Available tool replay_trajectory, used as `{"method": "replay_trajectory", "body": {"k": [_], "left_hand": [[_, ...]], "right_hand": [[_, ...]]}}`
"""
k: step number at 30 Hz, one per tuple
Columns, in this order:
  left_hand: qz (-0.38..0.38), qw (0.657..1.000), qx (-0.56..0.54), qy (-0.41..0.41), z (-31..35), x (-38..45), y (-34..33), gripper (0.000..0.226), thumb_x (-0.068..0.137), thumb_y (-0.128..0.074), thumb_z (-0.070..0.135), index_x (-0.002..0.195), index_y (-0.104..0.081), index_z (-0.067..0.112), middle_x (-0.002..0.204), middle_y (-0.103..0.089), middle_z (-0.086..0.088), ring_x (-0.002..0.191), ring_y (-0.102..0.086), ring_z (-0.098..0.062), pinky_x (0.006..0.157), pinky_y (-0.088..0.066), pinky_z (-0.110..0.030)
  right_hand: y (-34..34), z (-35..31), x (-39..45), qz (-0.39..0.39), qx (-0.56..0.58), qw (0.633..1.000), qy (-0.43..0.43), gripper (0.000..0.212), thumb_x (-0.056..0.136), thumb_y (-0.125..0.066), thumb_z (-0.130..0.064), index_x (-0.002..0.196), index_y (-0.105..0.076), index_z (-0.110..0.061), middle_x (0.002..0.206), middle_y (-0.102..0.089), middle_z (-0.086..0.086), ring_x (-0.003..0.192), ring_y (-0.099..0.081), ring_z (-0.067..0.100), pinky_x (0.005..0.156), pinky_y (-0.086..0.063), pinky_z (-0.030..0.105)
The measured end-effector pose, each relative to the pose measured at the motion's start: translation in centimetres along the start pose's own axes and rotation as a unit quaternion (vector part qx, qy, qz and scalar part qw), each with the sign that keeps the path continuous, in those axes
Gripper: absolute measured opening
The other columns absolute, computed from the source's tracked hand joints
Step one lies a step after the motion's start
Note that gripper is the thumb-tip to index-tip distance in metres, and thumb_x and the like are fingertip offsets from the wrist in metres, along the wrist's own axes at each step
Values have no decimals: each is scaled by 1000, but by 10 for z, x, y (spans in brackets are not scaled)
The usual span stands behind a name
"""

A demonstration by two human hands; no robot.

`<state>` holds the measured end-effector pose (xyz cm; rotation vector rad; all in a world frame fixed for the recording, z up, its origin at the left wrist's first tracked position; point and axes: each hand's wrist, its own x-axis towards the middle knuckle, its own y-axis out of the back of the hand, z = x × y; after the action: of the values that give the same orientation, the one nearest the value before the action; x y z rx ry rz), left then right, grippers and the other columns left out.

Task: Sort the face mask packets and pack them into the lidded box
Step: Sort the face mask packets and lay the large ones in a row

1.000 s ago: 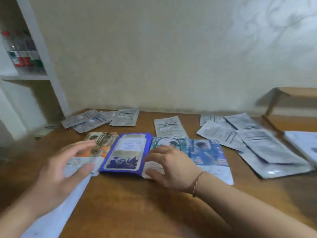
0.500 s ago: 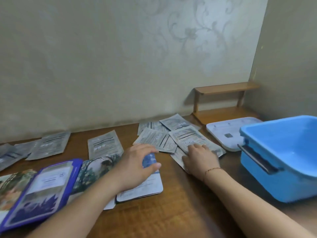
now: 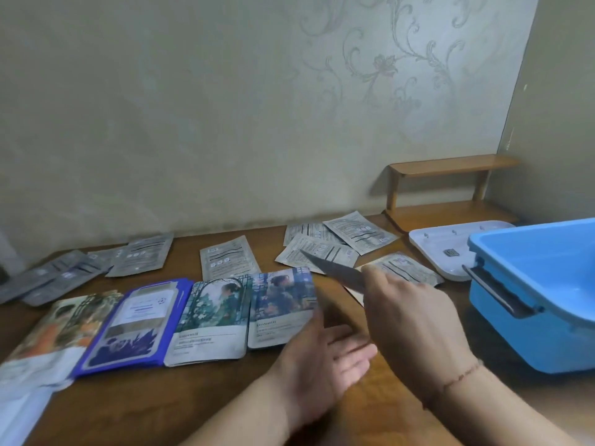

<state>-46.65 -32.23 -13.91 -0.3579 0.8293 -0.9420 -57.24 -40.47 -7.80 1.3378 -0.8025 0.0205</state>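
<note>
1. Fingers [image 3: 383, 286] of the right hand [image 3: 415, 320], centre right of the frame, curled and pinching a thin grey foil face mask packet [image 3: 331, 272], lifted off the brown wooden table [image 3: 206, 403] and seen nearly edge-on, blurred.
2. Left hand [image 3: 322, 358], lower centre, held flat with straight fingers, palm turned up, gripping nothing; looks set to receive the lifted packet.
3. Judged as mid-sort: gathering the grey packets one by one, packing not yet begun.
4. Next move likely calls for laying the pinched packet onto the left palm or a matching pile, squaring edges, then reaching back to the loose grey packets [image 3: 338, 239] fanned out just above the right hand.
5. Open blue plastic box [image 3: 502, 336] at the right edge, nothing visible inside what shows; flat white lid [image 3: 431, 252] lying apart, just left of and behind it.
6. Further grey packets [image 3: 138, 259] spread at the centre left; one single packet [image 3: 227, 260] between the two groups.
7. Picture-printed packets in a row at lower left: two teal illustrated ones [image 3: 248, 312], a blue-bordered stack [image 3: 138, 317], an orange one [image 3: 58, 323], overlapping at the sides.
8. Slick, floppy foil: likely to slide when stacked.
</note>
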Motion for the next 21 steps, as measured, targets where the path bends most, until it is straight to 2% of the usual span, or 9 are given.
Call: {"method": "replay_trajectory", "body": {"k": [2, 3, 5, 7, 9, 12, 13, 16, 21], "left_hand": [[-23, 999, -20, -35, -5, -3, -4, 60, 96, -43, 50, 128, -54, 0, 106, -63, -12, 98, -64, -24, 83, -57, -38], [-32, 998, -24, -49, -8, -4, -3, 51, 99, -43, 44, 123, -57, 1, 102, -65, -11, 90, -65, -22, 73, -58, -34], [-24, 997, -40, -66, -12, -11, 2, 43, 99, -47, 38, 116, -60, 0, 99, -63, -11, 82, -62, -21, 66, -55, -32], [-11, 995, -55, -86, -14, -18, 11, 36, 95, -53, 37, 105, -65, 5, 100, -63, -12, 81, -61, -22, 71, -51, -36], [3, 990, -50, -132, -11, -31, 20, 36, 90, -58, 34, 108, -68, 4, 107, -66, -15, 85, -63, -25, 80, -50, -41], [61, 977, -1, -204, -1, -59, 42, 49, 78, -68, 23, 123, -64, 3, 120, -67, -18, 104, -65, -31, 95, -47, -45], [74, 970, 28, -230, 1, -70, 49, 45, 77, -69, 20, 121, -66, 7, 118, -69, -16, 107, -66, -31, 96, -48, -46], [112, 951, 96, -270, 5, -93, 67, 41, 74, -71, 16, 115, -68, 12, 112, -73, -12, 106, -68, -27, 97, -48, -46], [135, 941, 124, -283, 9, -110, 81, 44, 79, -70, 11, 122, -61, 10, 114, -72, -14, 108, -67, -31, 100, -48, -50]], "right_hand": [[21, -14, -27, 73, 45, 996, 27, 7, 73, -52, -21, 74, -59, -19, 53, -56, -4, 35, -52, 20, 41, -2, 16], [26, -20, -38, 86, 65, 994, 30, 17, 75, -46, -26, 73, -62, -19, 53, -57, -4, 34, -51, 20, 39, -3, 17], [23, -25, -55, 73, 113, 991, 29, 29, 79, -42, -30, 81, -69, -20, 57, -63, -4, 36, -55, 22, 30, -24, 21], [21, -25, -65, 69, 224, 972, 7, 26, 85, -45, -27, 95, -70, -26, 62, -67, -8, 43, -60, 18, 36, -44, 27], [27, -23, -72, 55, 404, 910, -73, 19, 93, -53, -20, 99, -67, -32, 66, -69, -15, 48, -63, 9, 48, -52, 25], [33, -18, -77, -104, 609, 761, -197, 24, 92, -60, -11, 110, -65, -27, 72, -75, -1, 57, -69, 19, 54, -59, 40], [30, -18, -78, -147, 614, 745, -214, 29, 91, -61, -11, 115, -61, -28, 73, -75, 3, 58, -69, 19, 54, -58, 41], [17, -28, -84, -187, 572, 768, -217, 43, 90, -64, -9, 125, -54, -30, 70, -75, 3, 52, -66, 18, 50, -54, 33], [7, -43, -93, -231, 572, 768, -171, 43, 89, -65, -10, 122, -55, -35, 66, -72, 7, 48, -62, 24, 55, -56, 38]]}}
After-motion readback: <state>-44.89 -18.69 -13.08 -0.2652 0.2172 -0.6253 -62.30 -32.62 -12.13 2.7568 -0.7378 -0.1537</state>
